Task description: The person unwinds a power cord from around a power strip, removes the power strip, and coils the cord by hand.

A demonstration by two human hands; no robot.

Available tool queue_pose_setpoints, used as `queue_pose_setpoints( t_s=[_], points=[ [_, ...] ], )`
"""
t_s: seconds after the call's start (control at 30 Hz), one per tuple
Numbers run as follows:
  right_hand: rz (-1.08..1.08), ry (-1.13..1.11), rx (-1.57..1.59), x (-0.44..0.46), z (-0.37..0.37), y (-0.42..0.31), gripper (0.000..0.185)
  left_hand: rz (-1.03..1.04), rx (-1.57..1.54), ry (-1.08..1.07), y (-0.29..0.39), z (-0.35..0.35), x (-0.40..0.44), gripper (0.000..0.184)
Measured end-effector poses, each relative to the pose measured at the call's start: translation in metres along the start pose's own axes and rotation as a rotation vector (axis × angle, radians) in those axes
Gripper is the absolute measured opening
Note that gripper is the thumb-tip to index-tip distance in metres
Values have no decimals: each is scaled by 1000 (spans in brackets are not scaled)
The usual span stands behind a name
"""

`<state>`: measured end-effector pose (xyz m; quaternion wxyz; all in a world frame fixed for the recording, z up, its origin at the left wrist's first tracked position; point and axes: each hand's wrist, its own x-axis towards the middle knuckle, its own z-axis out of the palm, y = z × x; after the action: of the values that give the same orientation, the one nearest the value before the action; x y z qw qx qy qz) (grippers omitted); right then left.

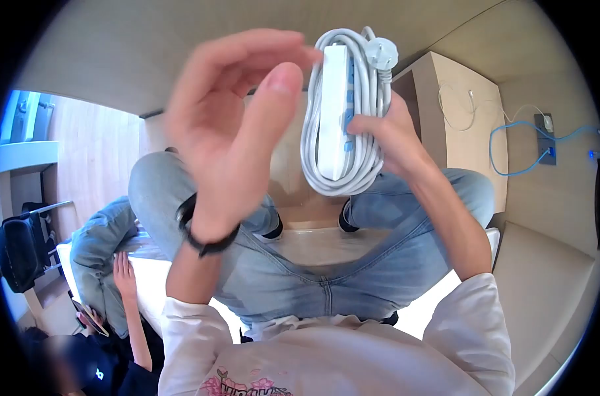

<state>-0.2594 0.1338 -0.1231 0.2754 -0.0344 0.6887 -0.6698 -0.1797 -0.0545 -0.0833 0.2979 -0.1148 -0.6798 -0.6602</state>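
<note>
A white power strip (335,112) with blue-edged sockets stands upright in front of me, its own white cord (311,142) wound in long loops around it. At the top right of the coil sits the round plug (381,54). My right hand (389,132) grips the bundle from the right, thumb across the socket side and the other fingers hidden behind. To the left, my left hand (237,119) is raised with fingers curved and thumb apart, slightly blurred. Its fingertips come close to the bundle's upper left edge; whether they touch I cannot tell.
A light wooden cabinet (468,119) stands at the right, near a wall outlet (546,140) with blue and white cables. Another person (108,284) sits at the lower left holding a phone. A black bag (19,254) is at the far left.
</note>
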Motion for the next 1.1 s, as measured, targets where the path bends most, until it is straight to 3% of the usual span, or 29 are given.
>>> queue_pose_setpoints(
  t_s=[0.07,0.13,0.17,0.23,0.37,0.43,0.6,0.77,1.1],
  points=[
    [-45,2,33,-3,0,-3,53,-225,57,62,-35,4,3,51],
    [-41,-15,-29,-3,-2,-4,52,-586,39,59,-61,12,-6,67],
    [-54,-15,-18,-5,-1,-7,52,-575,50,51,-65,18,-11,67],
    [-53,-24,33,-10,0,-13,49,-802,-161,-119,-64,30,-17,79],
    [-127,-58,51,-12,-9,-13,47,-801,-209,-83,-57,44,-18,78],
    [-127,-33,83,-15,-10,-16,42,-978,-397,-131,-55,44,-16,74],
    [-94,1,167,-13,-14,-16,33,-997,-418,-74,-61,51,-28,70],
    [-217,63,-165,0,-22,3,45,-1071,-433,-42,-78,49,-37,70],
    [-178,78,-273,11,-25,9,36,-1187,-637,62,-70,60,-38,56]
  ],
)
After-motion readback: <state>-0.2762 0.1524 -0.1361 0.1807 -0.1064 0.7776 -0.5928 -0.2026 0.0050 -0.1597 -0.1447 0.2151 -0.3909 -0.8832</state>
